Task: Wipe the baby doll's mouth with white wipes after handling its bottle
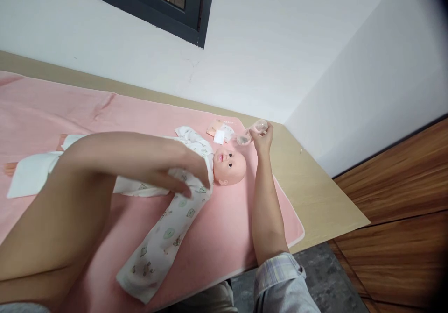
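Note:
A baby doll (235,167) lies on its back on a pink blanket (217,238), its head toward the right. It wears a white printed baby top (185,215), one long sleeve spread toward the near edge. My left hand (185,166), slightly blurred, hovers over the doll's chest with thumb and fingers apart; whether it touches the cloth I cannot tell. Beyond the doll's head, my right hand (262,140) has its fingers closed around a clear plastic bottle (244,139), lying tilted near the blanket's far right corner. My left forearm hides much of the doll's body.
A small peach packet (214,127) and a white card (219,137) lie beyond the doll's shoulder. White cloth (33,175) covers the legs at left. The wooden tabletop (315,196) shows at right, beside wood-grain panels (402,191). A wall and dark window frame (196,28) stand behind.

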`<state>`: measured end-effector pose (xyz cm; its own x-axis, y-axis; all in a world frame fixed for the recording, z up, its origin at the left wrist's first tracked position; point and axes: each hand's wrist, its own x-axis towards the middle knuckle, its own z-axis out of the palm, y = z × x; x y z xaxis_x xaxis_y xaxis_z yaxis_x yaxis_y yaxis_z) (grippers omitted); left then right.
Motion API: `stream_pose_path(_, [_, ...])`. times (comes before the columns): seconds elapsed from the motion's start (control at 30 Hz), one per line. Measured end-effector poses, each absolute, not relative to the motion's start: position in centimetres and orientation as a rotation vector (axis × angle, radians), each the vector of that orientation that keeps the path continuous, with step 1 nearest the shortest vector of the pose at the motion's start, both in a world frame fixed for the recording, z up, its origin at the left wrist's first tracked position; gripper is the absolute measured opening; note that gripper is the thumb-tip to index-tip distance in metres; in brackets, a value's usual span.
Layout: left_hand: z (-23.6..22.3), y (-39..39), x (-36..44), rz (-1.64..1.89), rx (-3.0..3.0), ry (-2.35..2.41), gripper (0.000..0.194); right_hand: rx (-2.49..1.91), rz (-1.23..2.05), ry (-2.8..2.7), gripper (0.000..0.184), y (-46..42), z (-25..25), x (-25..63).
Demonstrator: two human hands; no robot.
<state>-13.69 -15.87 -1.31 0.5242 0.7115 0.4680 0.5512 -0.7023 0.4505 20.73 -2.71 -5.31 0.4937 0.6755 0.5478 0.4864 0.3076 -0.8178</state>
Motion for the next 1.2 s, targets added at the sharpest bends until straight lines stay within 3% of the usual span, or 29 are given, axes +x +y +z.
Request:
stream_pose_path(0.2, [4.6, -9.9, -12.7, 0.987, 2.536, 1.041, 0.052, -0.98, 0.306, -1.287, 0.069, -4.6, -0.6, 16.2])
stream_pose_path(0.57, [4.4, -9.9, -12.2, 1.134, 2.565, 0.828, 0.059, -0.654, 0.573, -1.53, 0.066, -11.1, 2.0, 5.2])
stream_pose_path(0.9, [4.2, -10.0, -11.9, 1.124, 2.501, 0.96, 0.052, -0.703, 0.635, -1.534, 0.067, -11.6, 2.1, 4.7])
stream_pose_path(1.07, [3.9, -9.5, -12.2, 1.11, 2.536, 1.06, 0.06, -0.679, 0.52, -1.493, 0.066, -11.2, 2.5, 5.7])
stream_pose_path(1.2, [3.8, -8.2, -12.9, 1.103, 2.52, 1.156, 0.054, -0.721, 0.442, -1.434, 0.074, -8.8, 2.0, 9.0])
